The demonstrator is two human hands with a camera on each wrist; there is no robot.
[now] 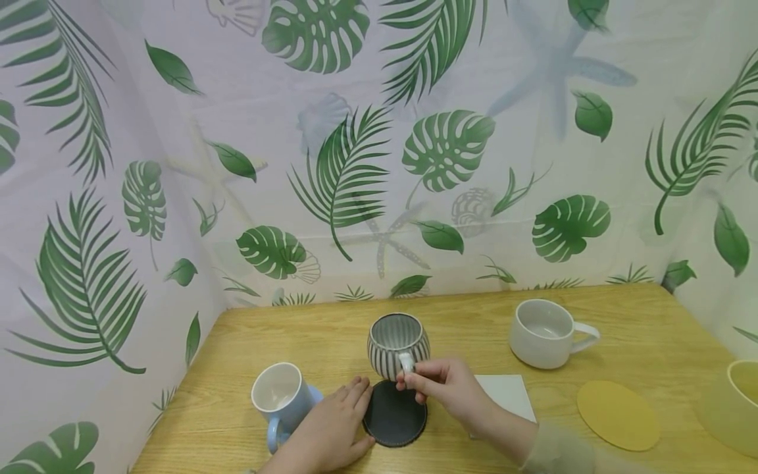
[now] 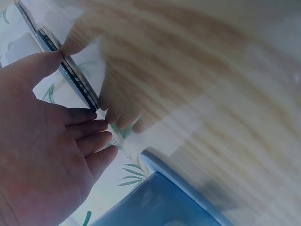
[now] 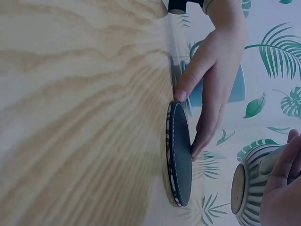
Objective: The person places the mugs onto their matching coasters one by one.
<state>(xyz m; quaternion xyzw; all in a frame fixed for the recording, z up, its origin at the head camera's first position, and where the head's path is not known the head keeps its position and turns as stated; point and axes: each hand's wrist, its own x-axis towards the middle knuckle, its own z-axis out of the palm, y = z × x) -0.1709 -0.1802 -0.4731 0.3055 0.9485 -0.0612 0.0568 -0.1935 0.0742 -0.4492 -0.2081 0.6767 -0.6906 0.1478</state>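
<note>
My right hand (image 1: 453,388) pinches the handle of a grey-and-white striped mug (image 1: 387,342). In the right wrist view the mug's bare base (image 3: 238,189) is raised, apart from the black coaster. That round black stitched coaster (image 1: 395,415) lies flat on the wooden table (image 1: 468,313). At the coaster's left side rests my left hand (image 1: 331,424), fingers fairly straight and together. Its thumb and fingertips touch the coaster's edge (image 2: 77,77) in the left wrist view. Just left of this hand stands a light blue mug (image 1: 299,401) with a pale inside, on a blue base piece that is partly hidden.
A white mug (image 1: 539,339) stands at the back right. Behind my right forearm lies a white square coaster (image 1: 509,395), partly covered. A yellow round coaster (image 1: 618,415) and a yellow mug (image 1: 725,408) are at the right. Leaf-patterned cloth (image 1: 361,283) walls the table's back and sides.
</note>
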